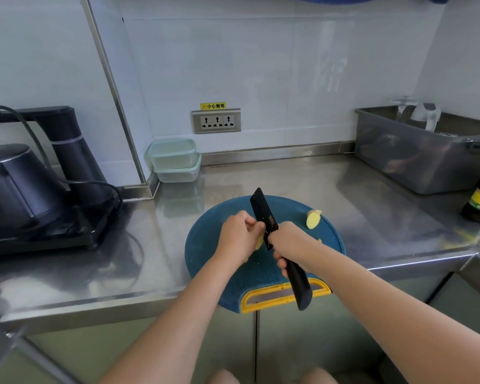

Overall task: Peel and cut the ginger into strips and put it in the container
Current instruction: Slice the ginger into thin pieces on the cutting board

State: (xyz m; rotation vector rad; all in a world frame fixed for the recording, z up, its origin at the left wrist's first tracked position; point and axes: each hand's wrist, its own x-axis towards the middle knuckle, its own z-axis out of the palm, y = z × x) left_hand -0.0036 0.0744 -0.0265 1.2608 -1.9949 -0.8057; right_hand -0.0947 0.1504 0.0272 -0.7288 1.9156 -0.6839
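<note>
I hold the ginger (259,241) in my left hand (237,235), fingers curled tight round it, over the middle of the blue cutting board (205,253). My right hand (288,245) grips the black knife (261,210) by its handle, with the blade right against the ginger. A second ginger piece (313,219) lies near the board's right side. The board sits at the counter's (372,195) front edge. Two stacked containers (175,160) stand at its back edge.
</note>
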